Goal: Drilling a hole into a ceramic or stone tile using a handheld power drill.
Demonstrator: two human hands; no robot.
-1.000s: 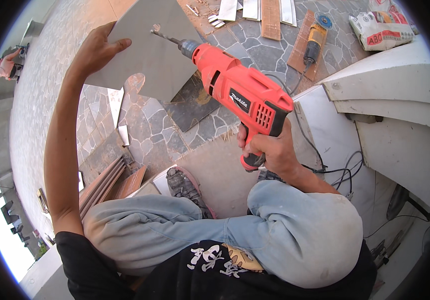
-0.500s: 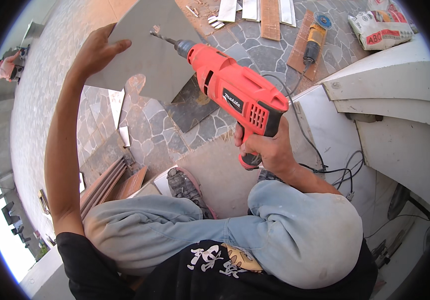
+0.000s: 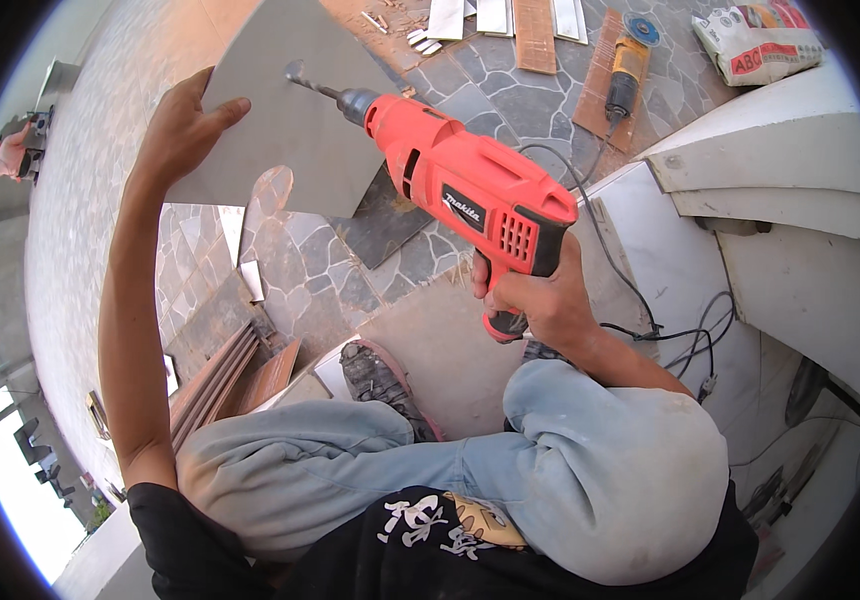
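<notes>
My left hand (image 3: 182, 130) grips the left edge of a flat grey tile (image 3: 260, 120), thumb on the face and fingers behind it. The tile stands tilted in front of me. In my right hand (image 3: 545, 295) is a red electric drill (image 3: 480, 185), held by its pistol grip and pointing to the upper left. Its drill bit (image 3: 312, 82) reaches over the tile, with the tip at or very near the surface; contact is hard to tell. A black power cord (image 3: 618, 270) trails behind the drill.
Beyond the tile, an angle grinder (image 3: 630, 75) rests on a brown plank. White and brown strips (image 3: 535, 40) lie on the stone-patterned floor, beside a white sack (image 3: 755, 45). Stacked brown strips (image 3: 220, 375) sit at left near my knee. Curved pale steps (image 3: 770, 170) rise at right.
The drill has shifted slightly left against the tile. A chipped spot seen earlier just past the bit is now hidden behind the bit's tip. Both hands keep their grips.
</notes>
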